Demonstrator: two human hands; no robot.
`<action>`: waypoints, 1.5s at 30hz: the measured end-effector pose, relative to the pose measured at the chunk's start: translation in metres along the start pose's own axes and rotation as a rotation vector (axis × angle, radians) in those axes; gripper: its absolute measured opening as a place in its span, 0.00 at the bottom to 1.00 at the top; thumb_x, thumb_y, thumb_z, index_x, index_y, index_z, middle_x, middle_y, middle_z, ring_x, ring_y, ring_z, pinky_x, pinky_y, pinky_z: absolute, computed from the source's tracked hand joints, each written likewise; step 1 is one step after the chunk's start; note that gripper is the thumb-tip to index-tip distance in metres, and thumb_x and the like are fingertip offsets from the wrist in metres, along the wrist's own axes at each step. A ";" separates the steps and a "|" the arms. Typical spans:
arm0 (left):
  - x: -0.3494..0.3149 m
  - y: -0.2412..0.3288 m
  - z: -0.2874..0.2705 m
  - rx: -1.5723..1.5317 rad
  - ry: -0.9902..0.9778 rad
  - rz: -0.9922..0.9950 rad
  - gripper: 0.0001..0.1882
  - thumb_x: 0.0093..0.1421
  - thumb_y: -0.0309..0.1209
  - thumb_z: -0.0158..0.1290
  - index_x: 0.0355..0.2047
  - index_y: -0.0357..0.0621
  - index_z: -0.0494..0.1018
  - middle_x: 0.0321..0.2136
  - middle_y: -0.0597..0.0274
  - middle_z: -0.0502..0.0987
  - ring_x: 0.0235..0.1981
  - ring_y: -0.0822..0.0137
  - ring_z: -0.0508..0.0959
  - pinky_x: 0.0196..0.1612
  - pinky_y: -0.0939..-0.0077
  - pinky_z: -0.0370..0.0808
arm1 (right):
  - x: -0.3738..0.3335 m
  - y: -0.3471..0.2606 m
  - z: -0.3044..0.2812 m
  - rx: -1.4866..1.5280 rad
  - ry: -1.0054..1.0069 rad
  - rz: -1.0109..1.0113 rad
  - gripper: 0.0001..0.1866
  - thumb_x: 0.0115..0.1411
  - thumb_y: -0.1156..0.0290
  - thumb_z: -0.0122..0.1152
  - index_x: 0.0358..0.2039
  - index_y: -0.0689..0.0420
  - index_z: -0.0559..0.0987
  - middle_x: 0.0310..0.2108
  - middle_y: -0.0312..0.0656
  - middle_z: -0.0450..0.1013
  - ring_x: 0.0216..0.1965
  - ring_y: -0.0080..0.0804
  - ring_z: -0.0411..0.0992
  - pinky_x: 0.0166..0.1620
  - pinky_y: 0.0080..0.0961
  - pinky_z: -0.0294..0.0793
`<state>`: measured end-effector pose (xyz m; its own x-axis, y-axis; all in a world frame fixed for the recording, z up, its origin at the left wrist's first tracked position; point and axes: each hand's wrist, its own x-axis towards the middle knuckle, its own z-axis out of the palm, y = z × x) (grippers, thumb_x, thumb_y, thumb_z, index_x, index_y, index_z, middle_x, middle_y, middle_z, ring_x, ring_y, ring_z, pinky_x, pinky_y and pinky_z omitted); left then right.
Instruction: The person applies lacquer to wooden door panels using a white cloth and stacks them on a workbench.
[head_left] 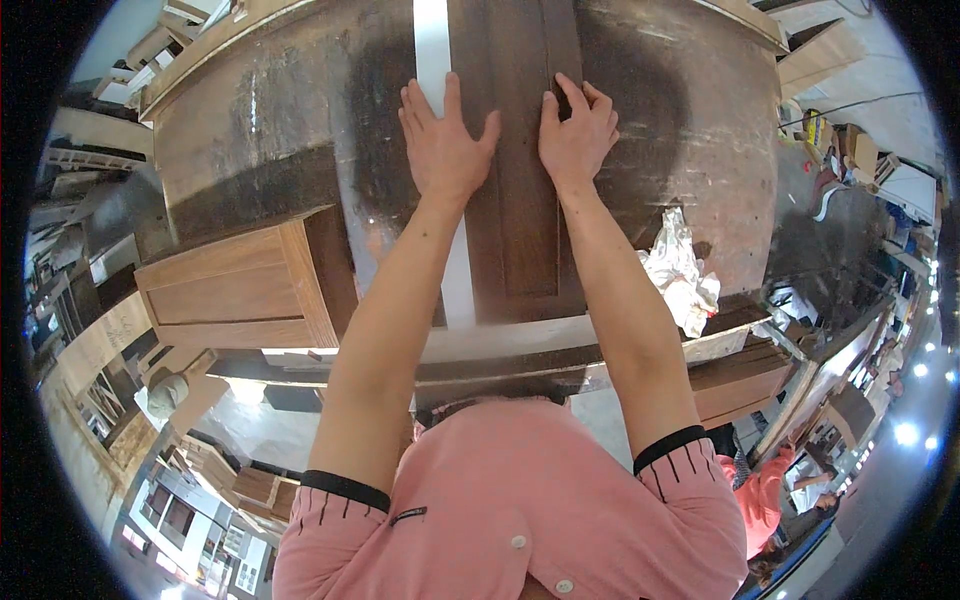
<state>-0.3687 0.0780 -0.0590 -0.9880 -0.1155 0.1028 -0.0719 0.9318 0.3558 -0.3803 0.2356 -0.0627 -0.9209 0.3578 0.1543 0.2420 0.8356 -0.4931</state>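
Observation:
A long dark-brown wooden panel (520, 200) with a recessed centre lies lengthwise in front of me on the worn workbench. A white strip (432, 40) runs along its left side. My left hand (447, 150) lies open with spread fingers across the white strip and the panel's left part. At the panel's right edge is my right hand (582, 135), its fingers bent and its thumb and index fingertips on the wood. The other fingers curl at that edge, and their undersides are hidden.
Crumpled shiny wrapping (682, 272) lies to the right of my right forearm. A lighter framed wooden door panel (235, 290) sits at the left. The stained workbench top (690, 130) has a raised wooden rim at the far side. Another person in a red top (760, 500) is at the lower right.

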 end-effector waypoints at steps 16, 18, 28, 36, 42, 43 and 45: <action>-0.003 0.003 -0.010 -0.013 -0.057 -0.023 0.40 0.65 0.52 0.54 0.71 0.49 0.56 0.69 0.30 0.50 0.72 0.36 0.49 0.73 0.49 0.50 | -0.002 -0.005 -0.004 -0.045 -0.009 -0.056 0.19 0.65 0.58 0.59 0.57 0.41 0.77 0.58 0.48 0.66 0.59 0.52 0.65 0.61 0.55 0.61; -0.001 0.005 -0.011 -0.009 -0.066 -0.030 0.40 0.66 0.54 0.53 0.71 0.49 0.56 0.69 0.30 0.51 0.72 0.35 0.51 0.73 0.47 0.52 | 0.000 -0.004 -0.002 -0.049 -0.001 -0.068 0.19 0.65 0.58 0.59 0.57 0.41 0.77 0.58 0.48 0.66 0.59 0.52 0.64 0.61 0.56 0.61; -0.008 -0.001 -0.016 -0.008 -0.111 0.007 0.42 0.66 0.55 0.52 0.73 0.50 0.52 0.70 0.29 0.47 0.73 0.36 0.47 0.73 0.48 0.49 | -0.026 0.009 -0.031 0.020 -0.169 -0.086 0.33 0.63 0.55 0.63 0.67 0.45 0.67 0.68 0.50 0.59 0.67 0.53 0.58 0.66 0.55 0.56; -0.093 -0.024 -0.036 -0.060 -0.159 0.129 0.42 0.64 0.50 0.55 0.72 0.48 0.54 0.70 0.27 0.46 0.73 0.36 0.47 0.73 0.46 0.47 | -0.150 0.056 -0.095 -0.065 -0.270 0.009 0.39 0.60 0.52 0.66 0.65 0.62 0.66 0.70 0.51 0.56 0.71 0.52 0.51 0.71 0.53 0.47; -0.133 -0.035 -0.075 -0.064 -0.487 0.105 0.43 0.68 0.52 0.52 0.75 0.49 0.47 0.73 0.34 0.38 0.75 0.40 0.39 0.75 0.50 0.41 | -0.136 0.037 -0.118 -0.016 -0.304 0.136 0.35 0.59 0.54 0.66 0.61 0.62 0.70 0.68 0.49 0.60 0.69 0.49 0.57 0.71 0.50 0.52; -0.131 -0.036 -0.073 -0.119 -0.451 0.105 0.40 0.67 0.51 0.52 0.73 0.49 0.53 0.73 0.33 0.43 0.75 0.39 0.42 0.74 0.49 0.44 | -0.134 0.054 -0.111 0.089 -0.204 0.094 0.34 0.60 0.58 0.66 0.62 0.61 0.68 0.65 0.50 0.64 0.65 0.52 0.64 0.67 0.47 0.62; -0.126 -0.032 -0.086 -0.246 -0.391 0.071 0.38 0.68 0.50 0.53 0.71 0.47 0.56 0.72 0.33 0.46 0.74 0.39 0.46 0.74 0.50 0.47 | -0.126 0.032 -0.144 0.042 -0.185 0.097 0.34 0.61 0.61 0.65 0.64 0.56 0.65 0.60 0.49 0.68 0.60 0.54 0.69 0.59 0.47 0.71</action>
<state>-0.2303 0.0334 -0.0029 -0.9701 0.1280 -0.2062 -0.0144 0.8179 0.5752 -0.2129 0.2775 0.0254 -0.9354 0.3496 -0.0533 0.3225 0.7816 -0.5339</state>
